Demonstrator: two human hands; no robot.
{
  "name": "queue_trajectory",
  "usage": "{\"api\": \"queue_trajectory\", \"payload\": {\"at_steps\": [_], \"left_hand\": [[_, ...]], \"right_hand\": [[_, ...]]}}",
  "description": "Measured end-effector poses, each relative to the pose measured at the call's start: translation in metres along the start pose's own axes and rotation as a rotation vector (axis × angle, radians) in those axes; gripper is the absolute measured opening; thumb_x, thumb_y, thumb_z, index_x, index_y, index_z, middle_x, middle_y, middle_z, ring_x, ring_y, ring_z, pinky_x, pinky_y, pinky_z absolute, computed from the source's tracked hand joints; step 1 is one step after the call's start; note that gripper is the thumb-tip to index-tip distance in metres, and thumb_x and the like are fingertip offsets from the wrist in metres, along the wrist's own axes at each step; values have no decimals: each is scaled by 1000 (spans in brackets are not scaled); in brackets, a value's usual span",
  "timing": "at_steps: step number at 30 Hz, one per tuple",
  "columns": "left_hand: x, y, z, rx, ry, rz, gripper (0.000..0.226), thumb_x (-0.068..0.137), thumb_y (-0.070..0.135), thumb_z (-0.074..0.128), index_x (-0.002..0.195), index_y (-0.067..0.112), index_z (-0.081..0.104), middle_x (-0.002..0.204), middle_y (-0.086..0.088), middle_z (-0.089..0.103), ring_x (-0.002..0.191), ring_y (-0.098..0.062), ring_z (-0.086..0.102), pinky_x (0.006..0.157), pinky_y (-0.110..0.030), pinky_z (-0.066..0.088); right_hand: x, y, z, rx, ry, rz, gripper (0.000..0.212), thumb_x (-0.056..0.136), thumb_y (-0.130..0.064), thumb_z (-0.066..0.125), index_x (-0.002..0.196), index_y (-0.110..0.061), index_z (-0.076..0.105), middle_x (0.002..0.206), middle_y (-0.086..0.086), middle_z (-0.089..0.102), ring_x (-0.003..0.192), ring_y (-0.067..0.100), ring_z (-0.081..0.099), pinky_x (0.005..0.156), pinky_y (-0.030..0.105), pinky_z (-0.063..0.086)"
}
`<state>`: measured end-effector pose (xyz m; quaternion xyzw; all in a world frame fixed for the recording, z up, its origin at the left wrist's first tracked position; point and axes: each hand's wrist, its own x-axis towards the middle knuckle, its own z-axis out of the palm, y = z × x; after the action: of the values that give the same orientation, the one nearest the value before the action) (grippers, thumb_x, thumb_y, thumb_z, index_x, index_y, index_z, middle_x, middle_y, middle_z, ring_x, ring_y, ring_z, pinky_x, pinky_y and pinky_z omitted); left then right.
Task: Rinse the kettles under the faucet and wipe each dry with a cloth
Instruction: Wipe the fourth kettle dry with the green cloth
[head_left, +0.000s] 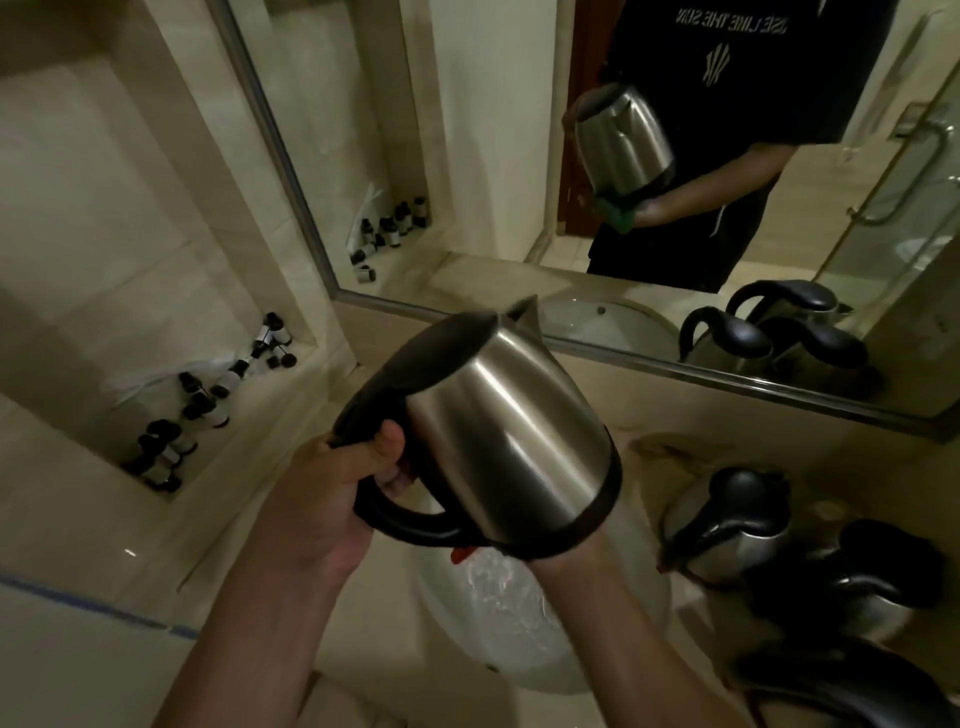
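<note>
A stainless steel kettle (509, 431) with a black lid and handle is held tilted above the white sink basin (519, 649), spout pointing away toward the mirror. My left hand (332, 499) grips its black handle. My right hand (561, 564) is under the kettle's black base and mostly hidden by it. The mirror reflection shows that hand holding a green cloth (617, 212) against the base. No faucet is in view.
Three more steel kettles with black handles stand on the counter at the right (727, 525), (862, 587), (831, 691). A framed mirror (467, 156) covers the wall ahead. Several small dark-capped bottles (208, 405) fill a wall niche on the left.
</note>
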<state>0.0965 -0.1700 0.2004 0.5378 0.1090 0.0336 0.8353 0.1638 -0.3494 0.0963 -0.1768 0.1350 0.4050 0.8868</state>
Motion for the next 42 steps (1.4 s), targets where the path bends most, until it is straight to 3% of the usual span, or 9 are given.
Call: {"api": "queue_trajectory", "payload": {"at_steps": [4, 8, 14, 20, 25, 28, 30, 34, 42], "left_hand": [[2, -6, 10, 29, 110, 21, 57, 32, 45, 101, 78, 18, 82, 79, -5, 77, 85, -18, 76, 92, -42, 57], [3, -13, 15, 85, 262, 32, 29, 63, 21, 79, 90, 10, 74, 89, -7, 77, 95, -19, 73, 103, -45, 50], [-10, -27, 10, 90, 296, -51, 14, 66, 24, 81, 71, 13, 73, 79, -13, 62, 87, -22, 63, 102, -41, 46], [-23, -29, 10, 41, 212, -81, 54, 54, 38, 94, 91, 7, 70, 106, -19, 60, 102, -33, 57, 108, -48, 40], [-29, -29, 6, 40, 142, -97, 54, 54, 40, 98, 91, 12, 71, 115, -13, 55, 103, -30, 53, 117, -61, 30], [-30, -23, 12, 1, 182, -120, 30, 63, 27, 88, 88, 12, 82, 111, -16, 75, 108, -27, 71, 108, -47, 44], [-31, -23, 19, -12, 197, -133, 20, 67, 22, 82, 85, 13, 82, 100, -14, 78, 101, -22, 74, 107, -42, 45], [-32, -30, 29, 41, 261, -160, 11, 68, 17, 75, 78, 13, 80, 80, -9, 77, 85, -17, 75, 105, -41, 46], [-33, -30, 37, 159, 256, -78, 16, 62, 25, 80, 77, 20, 82, 103, -16, 77, 109, -26, 68, 92, -38, 47]], "right_hand": [[-19, 32, 12, 208, 104, -118, 71, 84, -35, 75, 144, -2, 56, 139, 25, 58, 111, 40, 59, 97, 44, 49], [-34, 35, 1, 355, 130, -130, 55, 103, -37, 40, 146, -8, 56, 150, 29, 50, 142, 44, 44, 122, 56, 30], [-47, 8, 13, 76, 298, -430, 48, 108, -46, 35, 121, -18, 71, 117, 18, 76, 123, 39, 63, 115, 58, 40], [-31, -44, 20, -371, 306, -487, 42, 106, -41, 43, 128, -15, 68, 124, 16, 72, 107, 32, 72, 95, 47, 57], [-37, -34, 24, -31, 329, -307, 48, 106, -42, 47, 83, -11, 74, 73, 8, 72, 57, 19, 70, 57, 25, 59], [-38, -7, 19, 64, 330, -300, 48, 104, -21, 47, 63, -8, 67, 56, 6, 60, 40, 15, 60, 43, 20, 52], [-34, 11, 15, 58, 330, -254, 22, 94, -21, 57, 88, -2, 65, 70, 13, 67, 54, 23, 66, 51, 28, 59], [-40, 37, 2, 141, 278, -67, 61, 97, -45, 57, 143, -4, 51, 133, 22, 56, 102, 39, 62, 84, 45, 55], [-80, 35, -9, 258, 438, -221, 49, 103, -49, 40, 132, -16, 62, 129, 32, 65, 123, 51, 59, 112, 61, 41]]}}
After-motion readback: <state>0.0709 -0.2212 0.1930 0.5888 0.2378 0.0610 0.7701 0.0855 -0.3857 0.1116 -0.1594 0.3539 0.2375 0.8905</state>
